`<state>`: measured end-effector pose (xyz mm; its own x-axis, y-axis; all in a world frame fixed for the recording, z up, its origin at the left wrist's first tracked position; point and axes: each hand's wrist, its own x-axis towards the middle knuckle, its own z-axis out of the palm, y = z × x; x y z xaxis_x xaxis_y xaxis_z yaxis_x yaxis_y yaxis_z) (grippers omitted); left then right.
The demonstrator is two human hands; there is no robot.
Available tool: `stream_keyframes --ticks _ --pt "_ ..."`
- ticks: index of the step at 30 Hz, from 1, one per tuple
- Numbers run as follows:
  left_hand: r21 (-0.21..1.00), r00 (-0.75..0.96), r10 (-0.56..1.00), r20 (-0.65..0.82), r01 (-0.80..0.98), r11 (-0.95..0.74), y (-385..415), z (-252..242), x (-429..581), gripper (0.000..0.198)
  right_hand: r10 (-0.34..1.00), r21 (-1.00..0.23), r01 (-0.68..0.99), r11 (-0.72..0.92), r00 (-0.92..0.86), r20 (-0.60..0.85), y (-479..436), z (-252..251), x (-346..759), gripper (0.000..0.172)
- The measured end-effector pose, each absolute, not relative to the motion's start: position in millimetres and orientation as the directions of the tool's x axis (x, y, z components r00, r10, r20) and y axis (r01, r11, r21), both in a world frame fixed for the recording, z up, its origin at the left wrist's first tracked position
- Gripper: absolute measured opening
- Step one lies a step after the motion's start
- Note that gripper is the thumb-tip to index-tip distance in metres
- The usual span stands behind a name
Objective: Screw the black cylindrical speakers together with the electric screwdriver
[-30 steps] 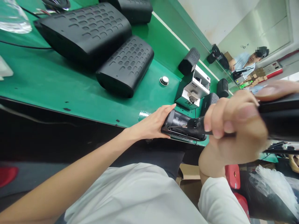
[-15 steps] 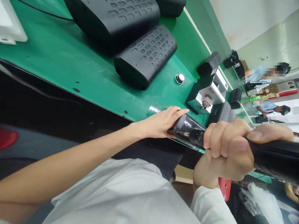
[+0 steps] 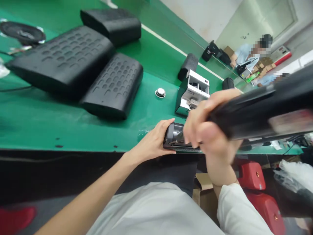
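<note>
My left hand is closed around the left end of a black casing at the front edge of the green table. The casing's near end looks clear or glossy. My right hand grips a thick black tool, blurred and close to the camera, above the casing's right part. The tool's tip and its contact with the casing are hidden behind my fingers. A small round silver part lies on the table beyond my left hand.
Black textured speaker housings stand at the left. A white and black machine is behind my right hand. Red stools and a cardboard box are below the table. Two people are at the upper right.
The view has turned and shifted, so the table edge now runs nearly level. The tool's rear end is tilted up higher in my right hand. My left hand keeps its hold on the casing.
</note>
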<state>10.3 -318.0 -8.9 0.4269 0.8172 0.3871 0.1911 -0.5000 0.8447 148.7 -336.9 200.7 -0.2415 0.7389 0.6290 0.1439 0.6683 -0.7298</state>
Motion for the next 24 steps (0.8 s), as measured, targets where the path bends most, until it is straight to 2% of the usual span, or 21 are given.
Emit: stream_keyframes --ticks 2,3,4,6,8,10,12,21,24 --pt "0.811 0.454 0.792 0.407 0.219 -0.542 -319 -9 7 0.12 0.677 -0.688 -0.146 0.71 -0.125 0.725 -326 220 156 0.014" --pt "0.795 0.463 0.783 0.415 0.233 -0.56 -320 -9 5 0.121 0.649 -0.641 -0.21 0.738 -0.037 0.76 -317 229 161 0.016" --pt "0.784 0.469 0.778 0.419 0.246 -0.57 -322 -9 4 0.122 0.613 -0.595 -0.186 0.782 0.058 0.788 -306 236 168 0.017" --pt "0.772 0.48 0.776 0.409 0.27 -0.575 -324 -9 3 0.127 0.47 -0.481 -0.021 0.876 0.258 0.844 -277 241 182 0.014" --pt "0.767 0.488 0.778 0.396 0.29 -0.573 -325 -8 2 0.132 0.348 -0.414 0.14 0.9 0.343 0.873 -244 235 196 0.012" --pt "0.759 0.501 0.771 0.393 0.296 -0.58 -325 -8 0 0.133 0.336 -0.425 0.217 0.879 0.35 0.874 -217 224 205 0.015" --pt "0.753 0.517 0.759 0.396 0.291 -0.591 -325 -7 -2 0.133 0.395 -0.479 0.247 0.842 0.322 0.86 -200 215 209 0.017" --pt "0.778 0.51 0.774 0.375 0.281 -0.562 -325 -8 -3 0.139 0.492 -0.543 0.206 0.814 0.251 0.834 -195 204 199 0.015" --pt "0.779 0.505 0.776 0.378 0.28 -0.561 -326 -7 -2 0.139 0.501 -0.554 0.253 0.793 0.246 0.83 -192 203 200 0.015"
